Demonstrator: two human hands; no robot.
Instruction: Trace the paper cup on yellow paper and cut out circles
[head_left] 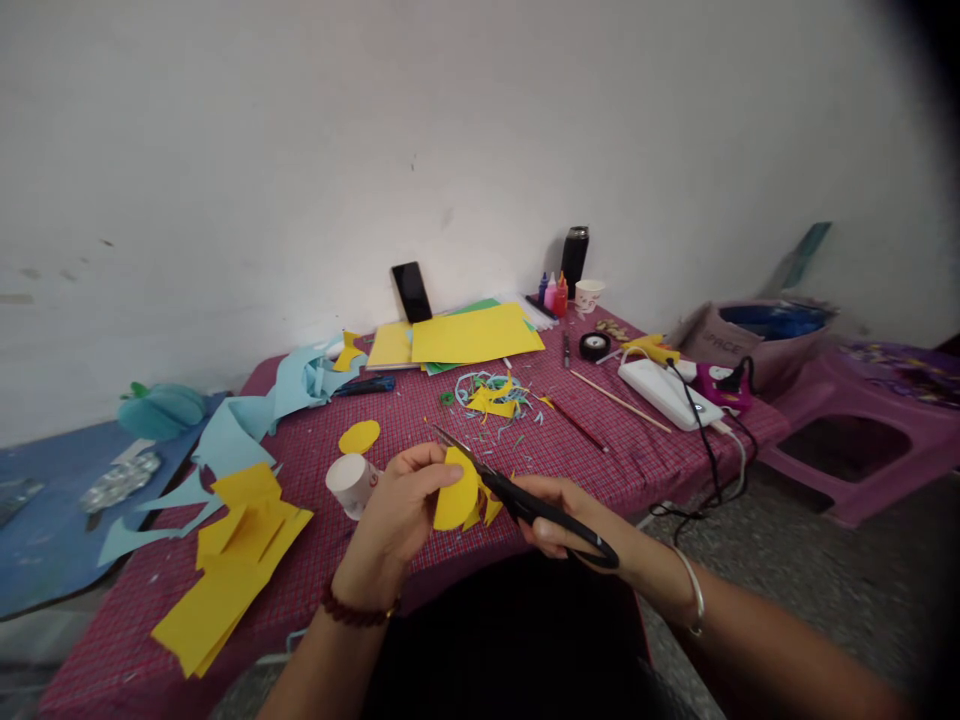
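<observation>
Between the thumb and fingers of my left hand (pixel 409 500) is a rounded piece of yellow paper (pixel 455 500), its right edge ragged with cut strips. My right hand (pixel 559 515) grips black-handled scissors (pixel 544 508), whose blades point up and left across the top edge of the paper. A white paper cup (pixel 351 484) stands just left of my left hand. Behind the cup a yellow paper disc (pixel 360 437) lies flat on the checked tablecloth. Beyond the scissors sits a heap of yellow and pale blue paper scraps (pixel 491 398).
Yellow paper sheets (pixel 247 550) and light blue paper offcuts (pixel 238 430) cover the table's left side. Stacked yellow sheets (pixel 480 335) lie near the wall, below a leaning phone (pixel 411 292). At right are a white power bank (pixel 667 393) with cables, black tape (pixel 595 346) and a pink stool (pixel 862 420).
</observation>
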